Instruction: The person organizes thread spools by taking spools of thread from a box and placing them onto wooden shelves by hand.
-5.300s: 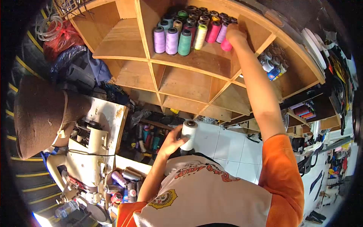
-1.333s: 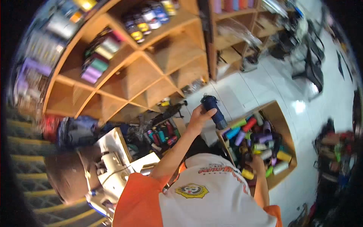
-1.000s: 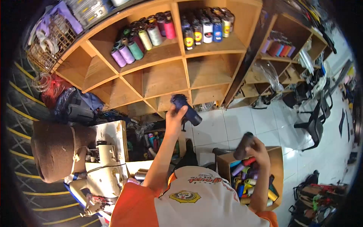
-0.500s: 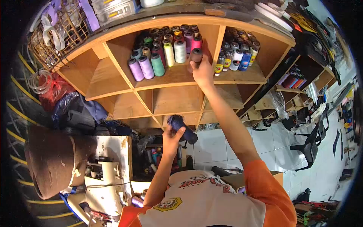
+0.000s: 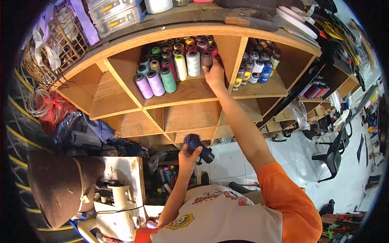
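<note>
My left hand [image 5: 189,158] is closed around a dark navy thread spool [image 5: 201,148], held tilted below the shelves, with loose thread bunched at its upper end. Up in the middle compartment, my right hand [image 5: 214,76] grips a brown thread spool [image 5: 207,59], which stands beside a white spool [image 5: 193,63]. Part of the brown spool is hidden by my fingers. Left of these are a pale yellow spool [image 5: 180,68], a green spool [image 5: 168,80] and lilac spools [image 5: 155,83], with several more rows behind.
The wooden shelf [image 5: 182,100] has dividers around each compartment. More spools, one of them blue [image 5: 265,72], fill the compartment to the right. A sewing machine [image 5: 115,206] is at lower left, a wicker basket [image 5: 67,34] at upper left, and a black chair [image 5: 330,160] at right.
My right hand has set the brown spool further back, level with the white one. The navy spool remains in my left hand. The view has shifted slightly.
</note>
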The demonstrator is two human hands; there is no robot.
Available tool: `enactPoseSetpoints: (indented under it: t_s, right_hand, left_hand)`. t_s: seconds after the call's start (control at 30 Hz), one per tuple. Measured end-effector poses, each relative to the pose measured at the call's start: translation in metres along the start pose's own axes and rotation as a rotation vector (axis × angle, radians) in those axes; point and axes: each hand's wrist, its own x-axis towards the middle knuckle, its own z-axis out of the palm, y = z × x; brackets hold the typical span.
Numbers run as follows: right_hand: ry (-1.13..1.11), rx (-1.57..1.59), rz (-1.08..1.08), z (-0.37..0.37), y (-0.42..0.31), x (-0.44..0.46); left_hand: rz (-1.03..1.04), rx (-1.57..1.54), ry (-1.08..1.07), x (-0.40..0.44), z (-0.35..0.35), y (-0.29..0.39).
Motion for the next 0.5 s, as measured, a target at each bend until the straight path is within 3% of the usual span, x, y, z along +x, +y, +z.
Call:
enactPoseSetpoints:
  t_s: [0.1,0.2,0.23,0.3,0.33,0.37,0.47,0.5]
  right_hand:
    - [0.121,0.05,-0.009,0.005,0.003,-0.009]
    - [0.185,0.108,-0.149,-0.01,0.001,-0.044]
    - [0.126,0.194,-0.131,-0.016,0.001,-0.062]
    - [0.015,0.362,-0.098,-0.034,0.003,-0.095]
    - [-0.004,0.325,-0.102,-0.05,0.0,-0.112]
    - [-0.019,0.289,-0.104,-0.065,-0.002,-0.129]
    - [-0.157,0.331,0.076,-0.091,0.016,-0.172]
    - [-0.14,0.33,0.093,-0.102,0.018,-0.187]
  left_hand:
    - [0.008,0.093,0.013,0.009,0.005,0.013]
    - [0.087,0.255,0.023,0.031,0.004,0.028]
    - [0.095,0.289,0.02,0.036,0.014,0.052]
    - [0.371,0.246,-0.003,0.068,0.018,0.057]
    - [0.478,0.386,0.014,0.092,0.015,0.055]
    - [0.414,0.458,0.009,0.106,0.021,0.066]
    - [0.66,0.574,-0.037,0.151,0.063,0.096]
    - [0.738,0.861,0.031,0.171,0.072,0.096]
